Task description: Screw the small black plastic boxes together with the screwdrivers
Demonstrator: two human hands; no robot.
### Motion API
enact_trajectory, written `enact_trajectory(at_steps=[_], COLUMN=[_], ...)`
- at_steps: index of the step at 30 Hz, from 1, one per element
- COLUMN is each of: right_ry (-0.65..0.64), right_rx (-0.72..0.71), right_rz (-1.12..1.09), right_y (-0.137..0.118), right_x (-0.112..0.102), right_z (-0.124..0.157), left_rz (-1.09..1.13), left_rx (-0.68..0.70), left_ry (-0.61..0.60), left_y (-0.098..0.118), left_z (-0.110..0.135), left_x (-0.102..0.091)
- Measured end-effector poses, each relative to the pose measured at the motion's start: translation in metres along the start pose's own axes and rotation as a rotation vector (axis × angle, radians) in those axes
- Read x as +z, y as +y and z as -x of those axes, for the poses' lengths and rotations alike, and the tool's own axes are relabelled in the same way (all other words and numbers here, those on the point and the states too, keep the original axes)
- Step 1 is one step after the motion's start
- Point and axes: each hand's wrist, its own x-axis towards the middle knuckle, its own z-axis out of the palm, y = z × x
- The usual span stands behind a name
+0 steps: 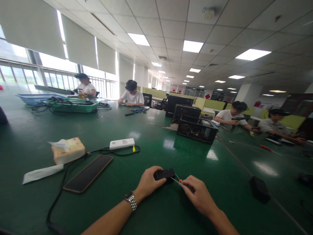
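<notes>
My left hand (150, 181) is closed around a small black box (165, 175), held just above the green table with its end turned right. My right hand (199, 194) pinches a thin, two-pronged metal tool (177, 182) that looks like tweezers. Its prongs touch or almost touch the right end of the box; I cannot tell which. A small orange spot shows by the fingertips, and what it belongs to is unclear. A phone (88, 173) lies left of my left hand, with a white power bank (122, 143) and its black cable beyond.
A tissue pack (68, 150) sits at left on the green table (146, 140). Farther off are baskets of cables (73, 106), opened computer cases (197, 129) and a red screwdriver (270, 150). A black block (259, 189) stands at right. Several people sit around the table.
</notes>
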Motion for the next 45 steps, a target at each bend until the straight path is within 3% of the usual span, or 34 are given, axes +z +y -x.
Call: enact_trajectory(at_steps=[6,11,14,18,23,27,36,45], right_ry=[0.057,0.056,0.065,0.009,-0.212,-0.241,-0.152,0.132], right_rx=[0.037,-0.012,0.063,0.157,0.014,-0.051,-0.031,-0.024], right_rz=[0.138,0.355,0.347,0.330,0.352,0.363,0.237,0.199], right_y=[-0.019,-0.023,-0.022,-0.019,-0.015,-0.014,-0.015,0.001], right_x=[0.033,0.057,0.054,0.035,0.016,0.018,0.021,0.024], right_z=[0.003,0.005,0.004,0.008,0.016,0.016,0.011,0.003], left_rz=[0.009,0.020,0.000,-0.053,-0.091,-0.114,-0.202,-0.130], left_rx=[0.073,0.104,0.131,0.113,0.112,0.095,-0.009,-0.111], left_ry=[-0.035,-0.055,-0.078,-0.095,-0.122,-0.122,-0.038,-0.009], left_y=[0.011,0.011,0.007,0.006,0.008,0.010,0.014,0.011], left_z=[0.003,0.003,0.003,0.004,0.005,0.005,0.009,0.008], left_x=[0.005,0.004,0.002,0.002,0.001,0.000,0.003,0.011])
